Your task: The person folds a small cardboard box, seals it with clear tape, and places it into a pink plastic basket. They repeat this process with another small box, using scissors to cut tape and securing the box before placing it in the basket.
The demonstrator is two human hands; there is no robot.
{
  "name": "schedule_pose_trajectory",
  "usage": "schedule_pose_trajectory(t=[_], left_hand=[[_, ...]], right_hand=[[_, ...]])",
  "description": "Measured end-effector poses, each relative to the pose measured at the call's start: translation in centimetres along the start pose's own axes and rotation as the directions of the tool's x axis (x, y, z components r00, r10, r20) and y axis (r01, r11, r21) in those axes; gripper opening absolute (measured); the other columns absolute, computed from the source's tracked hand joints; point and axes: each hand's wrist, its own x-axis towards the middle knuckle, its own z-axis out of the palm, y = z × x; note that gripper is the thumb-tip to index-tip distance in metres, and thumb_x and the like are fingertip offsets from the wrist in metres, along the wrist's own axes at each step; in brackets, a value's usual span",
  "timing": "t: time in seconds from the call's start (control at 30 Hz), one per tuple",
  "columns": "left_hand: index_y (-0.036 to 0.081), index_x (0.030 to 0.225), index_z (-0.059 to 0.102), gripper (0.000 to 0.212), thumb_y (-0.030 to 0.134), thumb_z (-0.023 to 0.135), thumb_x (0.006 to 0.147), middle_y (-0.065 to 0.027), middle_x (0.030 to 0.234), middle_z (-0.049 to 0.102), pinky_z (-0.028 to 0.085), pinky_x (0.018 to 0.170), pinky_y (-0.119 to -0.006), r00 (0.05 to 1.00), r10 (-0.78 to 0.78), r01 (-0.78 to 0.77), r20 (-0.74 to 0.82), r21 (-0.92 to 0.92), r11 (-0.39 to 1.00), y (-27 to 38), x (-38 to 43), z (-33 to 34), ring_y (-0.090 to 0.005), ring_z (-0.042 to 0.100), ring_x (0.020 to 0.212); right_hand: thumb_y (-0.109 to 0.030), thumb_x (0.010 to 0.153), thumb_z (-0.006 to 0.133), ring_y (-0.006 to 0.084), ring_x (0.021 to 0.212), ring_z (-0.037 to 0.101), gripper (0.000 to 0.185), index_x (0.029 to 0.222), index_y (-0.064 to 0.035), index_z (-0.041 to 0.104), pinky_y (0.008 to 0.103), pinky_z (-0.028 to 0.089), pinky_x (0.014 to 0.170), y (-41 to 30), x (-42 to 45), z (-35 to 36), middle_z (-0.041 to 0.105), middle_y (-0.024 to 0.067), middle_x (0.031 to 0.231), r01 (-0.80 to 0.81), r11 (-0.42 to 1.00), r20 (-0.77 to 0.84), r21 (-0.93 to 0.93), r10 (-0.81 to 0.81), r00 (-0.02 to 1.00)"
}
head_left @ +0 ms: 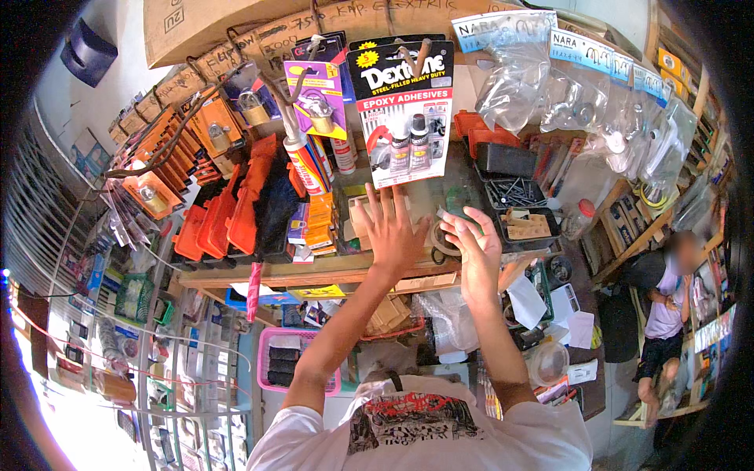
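Observation:
My left hand (392, 235) is spread flat over the wooden shelf, fingers apart. Its fingertips reach the lower edge of a hanging Dextone epoxy adhesive pack (406, 118); whether they touch it I cannot tell. A small cardboard box (360, 221) lies partly under that hand. To its right, my right hand (476, 247) is raised with bent fingers. Thumb and forefinger pinch a small translucent piece (443, 213), perhaps tape. Just behind these fingers, a roll of tape (440, 238) is partly hidden on the shelf.
Orange plastic boxes (241, 218) and a silicone tube (305, 159) are at left. Padlocks on cards (219, 135) hang above. Black trays of screws (515, 193) and wooden pieces (527, 225) stand right. Below is a pink basket (262, 365). Another person (668, 306) sits far right.

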Motion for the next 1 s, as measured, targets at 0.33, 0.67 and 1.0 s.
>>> schedule_pose_trajectory(t=[0.33,0.67,1.0], left_hand=[[0.002,0.115,0.063,0.045,0.028,0.079,0.081,-0.0187,0.119,0.066,0.033,0.120,-0.053,0.981,0.193,-0.194,-0.029,-0.261,0.946,-6.2,0.7,3.7,-0.0415,0.059,0.120],[0.006,0.119,0.067,0.040,0.021,0.081,0.084,-0.0137,0.132,0.065,0.032,0.118,-0.059,0.953,0.301,-0.291,-0.024,-0.340,0.894,-8.2,-1.3,0.4,-0.0350,0.053,0.133],[0.008,0.139,0.053,0.059,0.022,0.079,0.087,-0.0186,0.132,0.063,0.031,0.121,-0.056,0.964,0.266,-0.242,-0.011,-0.452,0.859,-8.4,-1.9,1.0,-0.0384,0.057,0.128]], right_hand=[[-0.013,0.099,0.068,0.0226,0.104,0.071,0.028,0.124,-0.0033,0.060,0.0339,0.053,0.092,0.3,-0.4,-3.3,0.073,0.0169,0.117,-0.055,0.998,0.005,-0.044,0.055,0.998],[-0.020,0.101,0.066,0.0189,0.103,0.070,0.031,0.127,-0.0038,0.059,0.0309,0.054,0.087,1.0,3.1,-2.2,0.072,0.0153,0.120,-0.296,0.922,0.204,-0.251,0.349,0.914],[-0.012,0.102,0.062,0.0135,0.088,0.068,0.030,0.130,-0.0031,0.059,0.0299,0.053,0.082,4.0,12.5,-0.1,0.071,0.0070,0.108,0.151,0.787,0.583,-0.599,0.299,0.756]])
